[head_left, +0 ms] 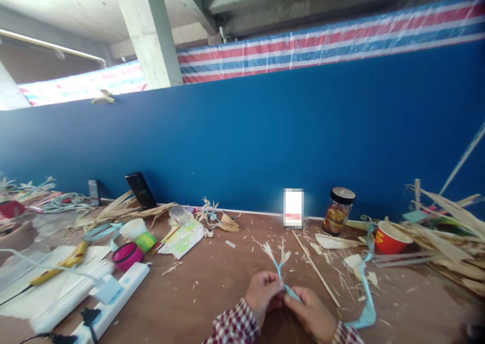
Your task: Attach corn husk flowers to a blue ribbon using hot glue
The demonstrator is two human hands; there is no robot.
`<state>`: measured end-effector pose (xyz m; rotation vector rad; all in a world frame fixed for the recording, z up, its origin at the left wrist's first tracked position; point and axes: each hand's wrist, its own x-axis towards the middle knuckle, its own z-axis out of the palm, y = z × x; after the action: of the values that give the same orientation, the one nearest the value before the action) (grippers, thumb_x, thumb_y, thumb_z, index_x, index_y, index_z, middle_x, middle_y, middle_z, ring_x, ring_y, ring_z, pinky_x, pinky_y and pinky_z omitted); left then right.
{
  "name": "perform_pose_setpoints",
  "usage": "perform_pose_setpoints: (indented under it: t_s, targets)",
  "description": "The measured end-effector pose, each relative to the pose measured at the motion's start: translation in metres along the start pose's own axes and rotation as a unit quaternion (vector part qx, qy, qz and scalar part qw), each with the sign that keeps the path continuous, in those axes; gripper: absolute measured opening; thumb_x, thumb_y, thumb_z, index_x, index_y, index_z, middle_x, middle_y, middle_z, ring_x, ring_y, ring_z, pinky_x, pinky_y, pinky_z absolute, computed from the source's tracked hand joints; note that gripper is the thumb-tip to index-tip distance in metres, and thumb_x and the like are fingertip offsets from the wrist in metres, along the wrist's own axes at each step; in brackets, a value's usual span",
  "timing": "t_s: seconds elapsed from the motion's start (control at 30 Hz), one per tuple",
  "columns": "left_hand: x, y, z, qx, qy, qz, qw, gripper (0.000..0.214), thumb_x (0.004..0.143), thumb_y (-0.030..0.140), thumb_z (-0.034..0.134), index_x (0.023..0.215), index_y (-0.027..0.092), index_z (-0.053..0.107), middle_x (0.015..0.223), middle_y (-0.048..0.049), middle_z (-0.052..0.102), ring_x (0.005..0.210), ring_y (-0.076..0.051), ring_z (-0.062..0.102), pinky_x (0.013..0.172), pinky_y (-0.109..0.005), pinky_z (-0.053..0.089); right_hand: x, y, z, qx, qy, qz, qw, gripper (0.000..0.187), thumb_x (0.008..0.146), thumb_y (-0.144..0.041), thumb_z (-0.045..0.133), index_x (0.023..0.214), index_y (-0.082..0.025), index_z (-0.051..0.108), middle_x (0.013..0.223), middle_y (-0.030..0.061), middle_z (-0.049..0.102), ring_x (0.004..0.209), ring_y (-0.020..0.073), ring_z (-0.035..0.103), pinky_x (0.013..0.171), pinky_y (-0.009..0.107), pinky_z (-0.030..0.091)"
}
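Observation:
My left hand pinches a small flower with pale, dry, husk-like petals on two short light-blue stems. My right hand is closed on a light-blue strip that meets the stem between my fingertips. The two hands nearly touch, low over the brown table. The lower end of the stem is hidden by my fingers. Right of my right hand, a longer light-blue ribbon trails across the table. A thin pale stick lies just beyond that hand.
At right are a lidded jar, a red paper cup and dry husks. Left lie a white power strip, a yellow-handled tool and a magenta round item. Another person's hand shows far left. A blue partition stands behind.

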<state>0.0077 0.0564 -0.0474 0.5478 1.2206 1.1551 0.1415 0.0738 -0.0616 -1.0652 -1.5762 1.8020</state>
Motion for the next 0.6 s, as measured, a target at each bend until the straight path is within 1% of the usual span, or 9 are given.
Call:
perform_pose_setpoints:
  t_s: [0.1, 0.23, 0.33, 0.4, 0.47, 0.6]
  targets:
    - [0.0005, 0.0009, 0.0011, -0.021, -0.011, -0.01, 1.0, 0.035, 0.05, 0.036, 0.074, 0.068, 0.012, 0.058, 0.054, -0.0006, 0.059, 0.042, -0.006, 0.048, 0.04, -0.017, 0.033, 0.0014, -0.0031, 0.0023, 0.072, -0.003, 0.052, 0.996, 0.049, 0.056, -0.061, 0.06, 0.064, -0.015, 0.048, 0.044, -0.0086, 0.031, 0.037, 0.0028, 0.018, 0.036, 0.019, 0.009]
    - [-0.0005, 0.0017, 0.0014, -0.049, -0.029, -0.018, 0.998, 0.035, 0.05, 0.034, 0.075, 0.072, 0.012, 0.059, 0.052, 0.0004, 0.057, 0.041, -0.006, 0.047, 0.038, -0.016, 0.031, 0.0009, -0.007, 0.002, 0.138, -0.006, 0.099, 0.985, 0.05, 0.05, -0.06, 0.065, 0.064, -0.018, 0.043, 0.039, -0.0122, 0.023, 0.032, 0.0009, 0.011, 0.034, 0.018, 0.003]
    - [-0.0011, 0.0002, 0.0003, -0.08, -0.053, -0.015, 0.995, 0.038, 0.048, 0.029, 0.077, 0.077, 0.012, 0.06, 0.058, -0.0007, 0.06, 0.044, -0.007, 0.05, 0.041, -0.017, 0.033, 0.0015, -0.0073, -0.0009, 0.163, -0.029, 0.131, 0.978, 0.053, 0.046, -0.06, 0.068, 0.066, -0.018, 0.043, 0.036, -0.0138, 0.022, 0.031, 0.0006, 0.01, 0.031, 0.017, 0.002]
    - [-0.0004, -0.0017, -0.0012, -0.1, -0.072, -0.013, 0.992, 0.039, 0.046, 0.026, 0.079, 0.077, 0.011, 0.06, 0.059, -0.0016, 0.061, 0.045, -0.007, 0.051, 0.041, -0.017, 0.033, 0.0024, -0.0069, -0.0029, 0.173, -0.047, 0.143, 0.973, 0.051, 0.048, -0.058, 0.069, 0.067, -0.019, 0.042, 0.036, -0.0141, 0.022, 0.03, 0.0004, 0.01, 0.03, 0.016, 0.004]
    - [0.0011, -0.0038, -0.0027, -0.113, -0.084, -0.013, 0.99, 0.039, 0.045, 0.025, 0.08, 0.075, 0.011, 0.06, 0.057, -0.0019, 0.061, 0.045, -0.008, 0.052, 0.041, -0.018, 0.033, 0.003, -0.0066, -0.0039, 0.179, -0.065, 0.148, 0.971, 0.05, 0.05, -0.057, 0.068, 0.066, -0.019, 0.041, 0.036, -0.0141, 0.023, 0.03, 0.0, 0.01, 0.03, 0.016, 0.005]
    - [0.0042, -0.0069, -0.0039, -0.135, -0.097, -0.016, 0.986, 0.039, 0.043, 0.024, 0.081, 0.072, 0.01, 0.059, 0.055, -0.0017, 0.06, 0.045, -0.008, 0.053, 0.046, -0.019, 0.038, 0.003, -0.0067, -0.0037, 0.183, -0.08, 0.138, 0.97, 0.049, 0.051, -0.056, 0.068, 0.066, -0.019, 0.04, 0.036, -0.0144, 0.022, 0.029, -0.0001, 0.01, 0.029, 0.016, 0.005]
